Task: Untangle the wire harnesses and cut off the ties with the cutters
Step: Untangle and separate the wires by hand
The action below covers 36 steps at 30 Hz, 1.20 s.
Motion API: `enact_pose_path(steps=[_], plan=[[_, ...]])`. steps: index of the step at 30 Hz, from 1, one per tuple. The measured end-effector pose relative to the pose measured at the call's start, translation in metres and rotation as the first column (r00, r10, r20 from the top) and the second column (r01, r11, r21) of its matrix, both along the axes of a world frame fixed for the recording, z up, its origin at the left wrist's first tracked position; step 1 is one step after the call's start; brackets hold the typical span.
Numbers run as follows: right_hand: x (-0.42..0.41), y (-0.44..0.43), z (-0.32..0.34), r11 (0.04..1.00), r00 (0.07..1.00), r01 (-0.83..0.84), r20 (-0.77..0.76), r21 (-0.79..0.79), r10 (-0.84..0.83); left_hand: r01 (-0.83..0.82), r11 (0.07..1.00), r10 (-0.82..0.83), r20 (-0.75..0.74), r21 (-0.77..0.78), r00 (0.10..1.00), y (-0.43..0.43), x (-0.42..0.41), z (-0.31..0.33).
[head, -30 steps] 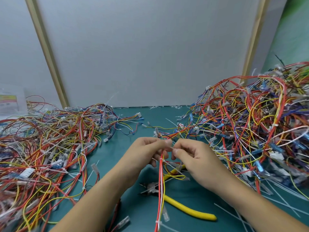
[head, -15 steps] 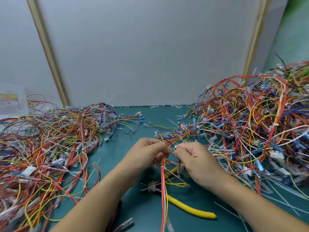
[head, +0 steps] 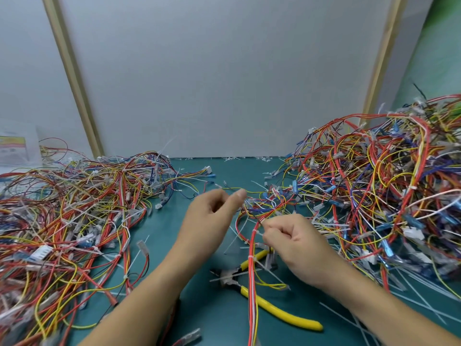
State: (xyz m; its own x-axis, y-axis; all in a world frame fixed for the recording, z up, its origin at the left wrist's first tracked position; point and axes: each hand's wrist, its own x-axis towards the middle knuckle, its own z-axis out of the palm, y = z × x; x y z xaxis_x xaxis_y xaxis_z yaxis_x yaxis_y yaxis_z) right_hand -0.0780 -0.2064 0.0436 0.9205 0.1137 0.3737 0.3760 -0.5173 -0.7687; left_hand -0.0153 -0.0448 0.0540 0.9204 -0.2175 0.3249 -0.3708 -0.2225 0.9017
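Note:
A red, white and yellow wire harness (head: 252, 270) runs from the bottom edge up the middle of the green table (head: 214, 318), bound by a white tie (head: 254, 231). My right hand (head: 293, 242) pinches its wires near that tie. My left hand (head: 212, 222) is raised further back, thumb and fingers pinching the harness's loose wire ends (head: 252, 203). Yellow-handled cutters (head: 272, 305) lie on the table under the harness, between my forearms, with no hand on them.
A big tangled heap of harnesses (head: 379, 196) rises on the right. A flatter spread of harnesses (head: 67, 221) covers the left. Cut white ties (head: 424, 298) litter the table at the right. A grey panel stands behind the table.
My hands were pinched together at the harness top. They have parted: the left moved up and back with the wire ends, the right stayed low on the bundle.

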Motion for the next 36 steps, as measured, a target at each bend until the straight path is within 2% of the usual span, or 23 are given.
enact_pose_path(steps=[2, 4, 6, 8, 15, 19, 22, 24, 27, 30, 32, 36], plan=[[-0.004, 0.004, -0.001, 0.995, 0.996, -0.092, -0.005, -0.025, 0.092, -0.068, 0.995, 0.056, 0.158, 0.068, 0.986, 0.002, 0.001, 0.001], [-0.009, 0.008, -0.001, 0.982, 0.985, -0.172, 0.001, -0.081, 0.172, -0.01, 0.972, -0.038, 0.2, 0.237, 0.979, 0.001, -0.002, 0.001], [-0.012, 0.011, 0.0, 0.967, 0.977, -0.213, 0.002, -0.139, 0.215, 0.112, 0.929, -0.182, 0.173, 0.353, 0.968, -0.001, -0.005, 0.0], [-0.013, 0.011, 0.0, 0.952, 0.971, -0.236, -0.001, -0.193, 0.24, 0.177, 0.901, -0.251, 0.144, 0.397, 0.957, -0.003, -0.008, 0.0], [-0.014, 0.012, -0.001, 0.909, 0.965, -0.243, 0.008, -0.337, 0.261, 0.279, 0.856, -0.337, 0.06, 0.435, 0.94, 0.001, -0.005, -0.002], [-0.013, 0.008, -0.002, 0.934, 0.981, -0.15, 0.069, -0.323, 0.182, 0.183, 0.831, -0.276, 0.105, 0.525, 0.955, 0.002, 0.0, -0.003], [-0.01, 0.005, 0.002, 0.994, 0.988, 0.011, 0.157, -0.108, 0.006, 0.106, 0.839, -0.229, 0.169, 0.533, 0.959, 0.003, 0.001, -0.003], [-0.006, 0.001, 0.005, 0.989, 0.968, 0.148, 0.202, 0.033, -0.151, 0.101, 0.866, -0.215, 0.183, 0.49, 0.959, 0.001, 0.001, -0.003], [0.001, -0.008, 0.005, 0.955, 0.937, 0.291, 0.187, 0.056, -0.296, 0.125, 0.933, -0.184, 0.147, 0.336, 0.972, -0.001, 0.0, -0.003], [0.003, -0.005, 0.001, 0.964, 0.961, 0.267, 0.083, -0.021, -0.264, 0.144, 0.963, -0.175, 0.121, 0.228, 0.977, -0.002, -0.002, -0.005], [0.003, -0.003, -0.001, 0.978, 0.978, 0.21, 0.016, 0.012, -0.21, 0.126, 0.97, -0.154, 0.122, 0.21, 0.981, -0.003, -0.003, -0.008], [0.002, -0.005, 0.001, 0.983, 0.983, 0.182, 0.02, 0.023, -0.182, 0.121, 0.972, -0.145, 0.11, 0.201, 0.983, -0.004, -0.003, -0.008]])
